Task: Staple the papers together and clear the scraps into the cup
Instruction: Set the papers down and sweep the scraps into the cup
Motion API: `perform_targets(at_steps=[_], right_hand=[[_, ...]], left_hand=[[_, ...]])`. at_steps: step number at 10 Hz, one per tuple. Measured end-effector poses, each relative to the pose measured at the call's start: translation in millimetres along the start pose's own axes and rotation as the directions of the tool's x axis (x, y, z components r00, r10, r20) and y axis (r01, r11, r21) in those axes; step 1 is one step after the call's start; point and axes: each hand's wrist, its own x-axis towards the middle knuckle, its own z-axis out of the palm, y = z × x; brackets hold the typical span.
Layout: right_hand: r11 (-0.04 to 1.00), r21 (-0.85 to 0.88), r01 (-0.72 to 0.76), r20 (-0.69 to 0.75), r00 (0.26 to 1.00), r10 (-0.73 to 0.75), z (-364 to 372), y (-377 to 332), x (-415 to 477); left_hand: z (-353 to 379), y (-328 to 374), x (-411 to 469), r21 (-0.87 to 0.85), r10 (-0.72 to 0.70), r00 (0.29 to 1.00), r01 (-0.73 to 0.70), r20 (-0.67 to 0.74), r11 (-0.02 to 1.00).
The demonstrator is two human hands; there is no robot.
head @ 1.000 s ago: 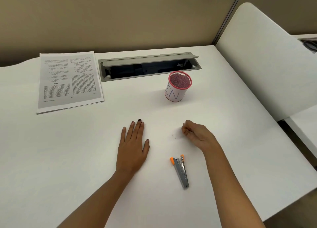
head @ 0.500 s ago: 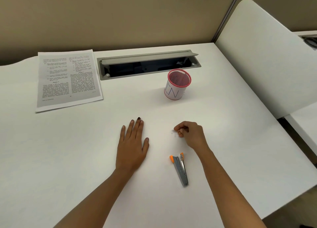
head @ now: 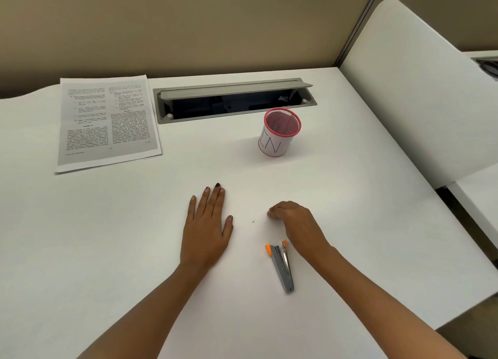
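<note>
The left hand [head: 207, 229] is laid flat on the desk [head: 107, 250] near the middle of the view, palm down, with the fingers straight and close together. Its grip is open and nothing is held. No change is seen in it against the frames from a second and half a second ago.

The right hand [head: 295, 219] is placed at 3 o'clock of the left hand, apart from it, knuckles up, with the fingers [head: 272, 212] curled down onto the desk. The grip is closed, but whether a scrap is pinched under it cannot be told. Half a second ago a small white bit was seen at the pinched thumb and forefinger. Now the hand is rolled further palm-down and that bit is no longer seen. A tiny speck [head: 253, 221] is seen on the bare desk between the two hands, at 8 o'clock of the right fingertips.

The grey stapler [head: 281, 269] is seen at 6 o'clock of the right hand, just beside the wrist, untouched, with its arms slightly parted at the orange end. The pink mesh cup [head: 279, 136], wrapped in white paper, is stood upright at 12 o'clock of the right hand, well apart from it. The papers [head: 107, 121] are stacked at 10 o'clock of the left hand, far back on the desk. None of these three is shifted from the earlier frames.
</note>
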Motion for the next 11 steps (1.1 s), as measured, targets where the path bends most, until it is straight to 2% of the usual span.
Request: perform_targets(at_steps=[1,2,4,5,6,8,10,11], right_hand=[[0.988,0.131,-0.078,-0.059,0.995,0.086,1,4,1],[0.93,0.242,-0.277,-0.176,0.93,0.323,1,0,3],[0.884,0.1,-0.456,-0.101,0.88,0.465,11,-31,-2],[0.909,0.058,-0.413,-0.059,0.907,0.416,18,-51,-6],[0.922,0.022,-0.387,-0.095,0.917,0.387,21,-62,-7],[0.97,-0.012,-0.243,0.079,0.967,0.243,22,-83,-13],[0.942,-0.27,-0.2,0.024,0.976,0.215,21,-98,-5],[0.955,-0.25,-0.162,-0.037,0.987,0.157,23,-91,3]], left_hand=[[0,0,0,-0.001,0.002,1.0,-0.002,-0.002,1.0],[0,0,0,0.004,-0.002,1.0,0.002,0.001,1.0],[0,0,0,0.002,0.0,1.0,0.0,0.001,1.0],[0,0,-1,0.0,0.0,1.0,0.0,0.001,1.0],[-1,1,0,0.001,0.0,1.0,0.0,-0.001,1.0],[0,1,0,-0.005,0.003,1.0,-0.003,-0.004,1.0],[-1,1,0,-0.014,0.005,1.0,-0.005,-0.008,1.0],[0,1,0,-0.007,0.003,1.0,-0.003,-0.003,1.0]])
